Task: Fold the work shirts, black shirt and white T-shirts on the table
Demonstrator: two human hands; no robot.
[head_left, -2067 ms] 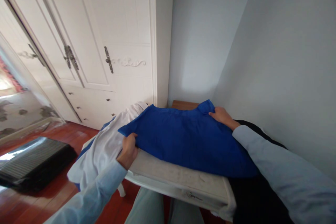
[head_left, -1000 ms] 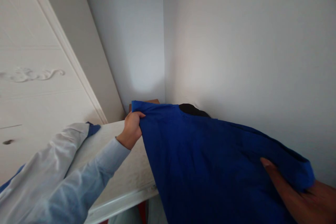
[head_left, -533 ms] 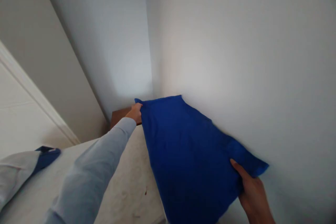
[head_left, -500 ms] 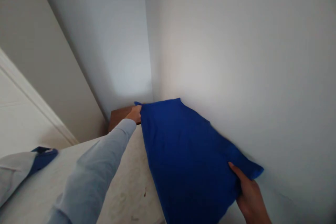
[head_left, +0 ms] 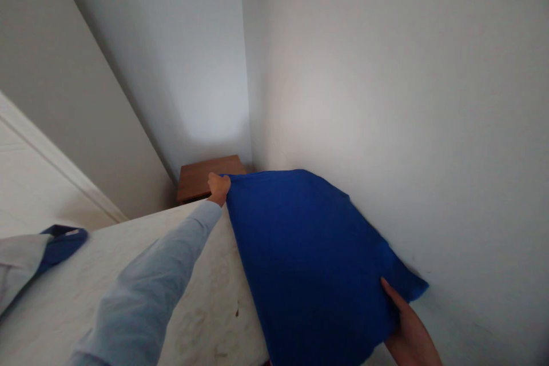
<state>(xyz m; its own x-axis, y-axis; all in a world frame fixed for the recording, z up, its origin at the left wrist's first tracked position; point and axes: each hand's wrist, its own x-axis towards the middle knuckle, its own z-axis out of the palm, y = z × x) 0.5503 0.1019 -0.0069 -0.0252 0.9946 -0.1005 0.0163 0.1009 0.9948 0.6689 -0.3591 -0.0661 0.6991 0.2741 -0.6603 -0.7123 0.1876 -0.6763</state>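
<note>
A plain royal-blue cloth [head_left: 309, 263], apparently a garment, lies spread out between my two hands over the mattress and up against the wall. My left hand [head_left: 219, 185], at the end of an outstretched arm in a light-blue sleeve, is closed on its far left corner. Low on the right, my right hand [head_left: 409, 326] grips the cloth's right edge with the thumb on top; its other fingers are hidden underneath. A pointed flap of cloth sticks out beyond that thumb. The near end of the cloth runs out of view at the bottom.
Beneath is a pale, stained mattress [head_left: 214, 297]. A brown wooden nightstand [head_left: 201, 174] stands in the corner past its far edge. White and dark-blue clothing [head_left: 64, 246] lies at the left. A white wall [head_left: 386, 97] borders the right side; a pale door [head_left: 34, 177] is at left.
My left hand has come slightly down and nearer, pulling the cloth's far edge straighter and uncovering more of the nightstand. My right hand keeps its hold, shifted slightly. The view has moved a little.
</note>
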